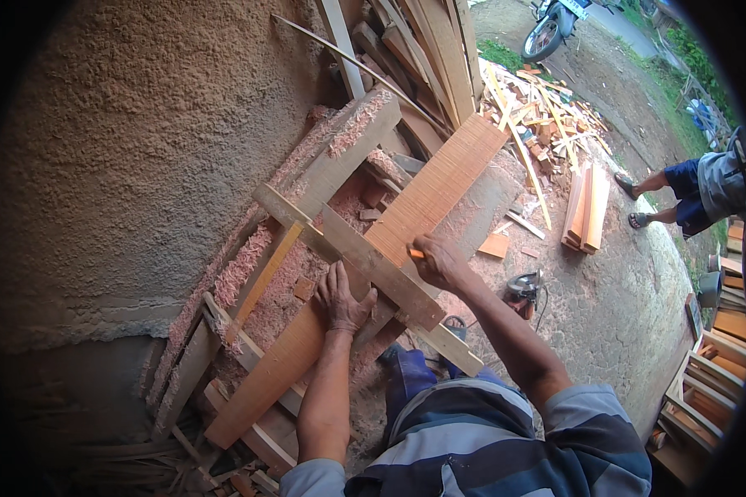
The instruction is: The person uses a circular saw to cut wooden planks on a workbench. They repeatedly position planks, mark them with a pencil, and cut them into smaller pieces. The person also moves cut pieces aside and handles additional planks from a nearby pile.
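A long reddish-brown plank (439, 182) lies slantwise across a rough wooden workbench (365, 132). Over it, crosswise, rests a greyish straight board (381, 269) that hides part of the plank. My left hand (344, 300) presses on the plank beside this board, fingers spread and stretched out. At the board's other side, my right hand (441, 262) is closed around a short orange pencil (416, 253), close above the plank; its tip cannot be made out. A narrow yellowish strip (265, 277) leans on the bench to the left of my hands.
Pink shavings (244, 265) cover the bench beside a rough wall (133, 166). A circular saw (524, 290) sits on the ground at right. Farther off are stacked planks (587, 207), a scrap-wood heap (547, 124), a motorbike (547, 33) and another person (692, 186). Wooden frames (709, 381) stand lower right.
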`<state>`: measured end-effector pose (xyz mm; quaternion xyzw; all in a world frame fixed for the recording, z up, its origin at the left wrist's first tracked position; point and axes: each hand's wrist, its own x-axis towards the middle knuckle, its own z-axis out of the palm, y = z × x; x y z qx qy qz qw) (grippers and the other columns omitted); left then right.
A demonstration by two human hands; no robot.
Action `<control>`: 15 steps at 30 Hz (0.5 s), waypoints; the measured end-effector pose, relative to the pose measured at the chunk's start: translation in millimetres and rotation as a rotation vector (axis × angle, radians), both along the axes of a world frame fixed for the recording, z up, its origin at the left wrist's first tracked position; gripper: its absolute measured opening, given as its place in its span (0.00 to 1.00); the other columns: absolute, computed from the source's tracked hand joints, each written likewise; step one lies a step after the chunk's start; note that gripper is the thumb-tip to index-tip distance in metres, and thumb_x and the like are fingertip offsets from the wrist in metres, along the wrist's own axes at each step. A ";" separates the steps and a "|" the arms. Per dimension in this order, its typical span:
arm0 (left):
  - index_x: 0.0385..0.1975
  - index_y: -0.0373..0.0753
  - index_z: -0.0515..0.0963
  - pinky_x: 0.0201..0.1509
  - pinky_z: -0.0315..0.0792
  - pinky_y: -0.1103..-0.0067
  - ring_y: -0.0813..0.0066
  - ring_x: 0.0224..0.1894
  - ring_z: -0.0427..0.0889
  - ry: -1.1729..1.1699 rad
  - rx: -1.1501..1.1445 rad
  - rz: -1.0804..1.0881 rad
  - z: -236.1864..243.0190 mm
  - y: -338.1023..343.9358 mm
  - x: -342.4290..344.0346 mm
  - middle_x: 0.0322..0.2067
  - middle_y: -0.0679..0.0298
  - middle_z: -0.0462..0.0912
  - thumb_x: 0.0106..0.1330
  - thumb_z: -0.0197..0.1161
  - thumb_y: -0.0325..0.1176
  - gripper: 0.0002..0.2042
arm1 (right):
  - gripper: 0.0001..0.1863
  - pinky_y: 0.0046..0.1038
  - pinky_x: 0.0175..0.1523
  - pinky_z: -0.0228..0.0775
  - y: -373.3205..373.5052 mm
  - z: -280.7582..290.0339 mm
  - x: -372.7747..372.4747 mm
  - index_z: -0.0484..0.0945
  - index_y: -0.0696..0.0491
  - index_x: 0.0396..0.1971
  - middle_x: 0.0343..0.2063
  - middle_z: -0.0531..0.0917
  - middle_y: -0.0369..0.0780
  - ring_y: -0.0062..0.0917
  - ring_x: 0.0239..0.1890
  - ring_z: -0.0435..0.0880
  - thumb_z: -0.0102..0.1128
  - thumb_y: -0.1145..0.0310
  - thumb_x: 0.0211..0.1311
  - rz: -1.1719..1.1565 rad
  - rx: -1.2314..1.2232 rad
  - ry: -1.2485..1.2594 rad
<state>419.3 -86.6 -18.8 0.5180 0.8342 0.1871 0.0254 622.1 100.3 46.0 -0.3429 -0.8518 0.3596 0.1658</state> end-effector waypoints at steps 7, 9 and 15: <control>0.74 0.35 0.57 0.75 0.48 0.47 0.43 0.71 0.58 -0.041 -0.042 0.006 8.6 0.2 2.7 0.71 0.46 0.62 0.53 0.65 0.66 0.53 | 0.15 0.53 0.48 0.74 -79.1 -43.3 41.3 0.78 0.53 0.46 0.37 0.84 0.59 0.56 0.43 0.84 0.50 0.67 0.62 -0.019 -0.387 -0.257; 0.77 0.37 0.54 0.76 0.46 0.47 0.42 0.75 0.54 -0.046 -0.153 0.017 9.0 -1.1 -1.1 0.74 0.45 0.57 0.54 0.64 0.70 0.56 | 0.15 0.52 0.48 0.75 -82.5 -53.4 36.0 0.78 0.54 0.46 0.36 0.84 0.59 0.56 0.43 0.84 0.52 0.66 0.61 -0.066 -0.315 -0.249; 0.80 0.44 0.46 0.79 0.35 0.43 0.40 0.81 0.38 -0.057 -0.295 -0.182 28.8 -55.2 -41.5 0.79 0.42 0.43 0.46 0.61 0.83 0.66 | 0.16 0.52 0.38 0.75 -78.6 -64.9 41.0 0.79 0.49 0.38 0.28 0.85 0.51 0.52 0.33 0.85 0.51 0.52 0.76 -0.256 -0.102 -0.243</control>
